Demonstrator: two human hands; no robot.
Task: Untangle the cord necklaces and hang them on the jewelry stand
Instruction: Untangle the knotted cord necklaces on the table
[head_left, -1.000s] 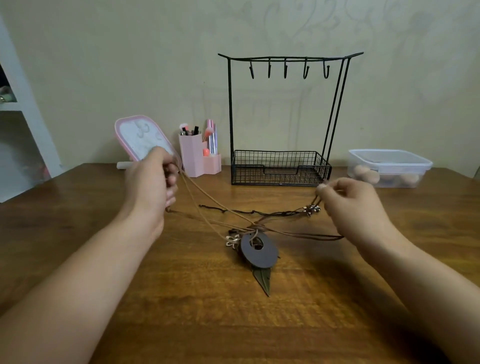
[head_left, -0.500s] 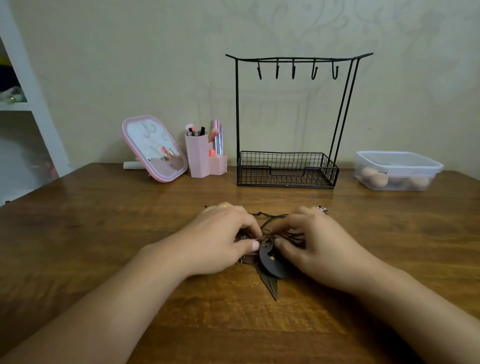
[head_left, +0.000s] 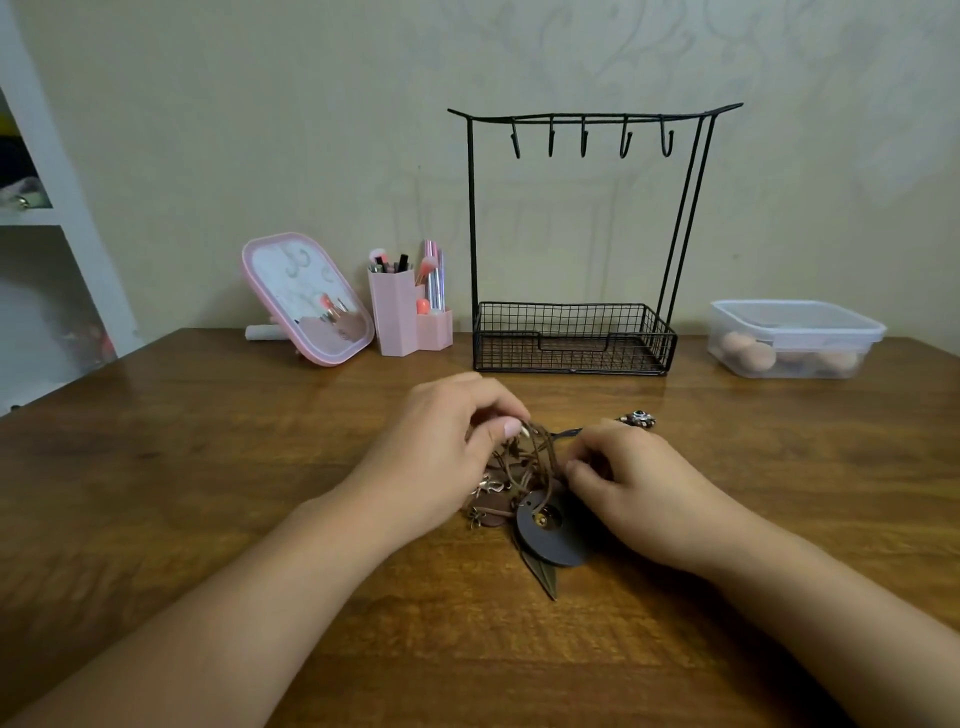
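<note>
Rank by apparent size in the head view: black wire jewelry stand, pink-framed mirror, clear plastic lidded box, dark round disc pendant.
1. Black wire jewelry stand
2. Clear plastic lidded box and pink-framed mirror: too close to rank
3. Dark round disc pendant, though nearest the camera

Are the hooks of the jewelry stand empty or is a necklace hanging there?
Empty. All five hooks on the jewelry stand are bare; the cord necklaces lie bunched on the table.
</note>
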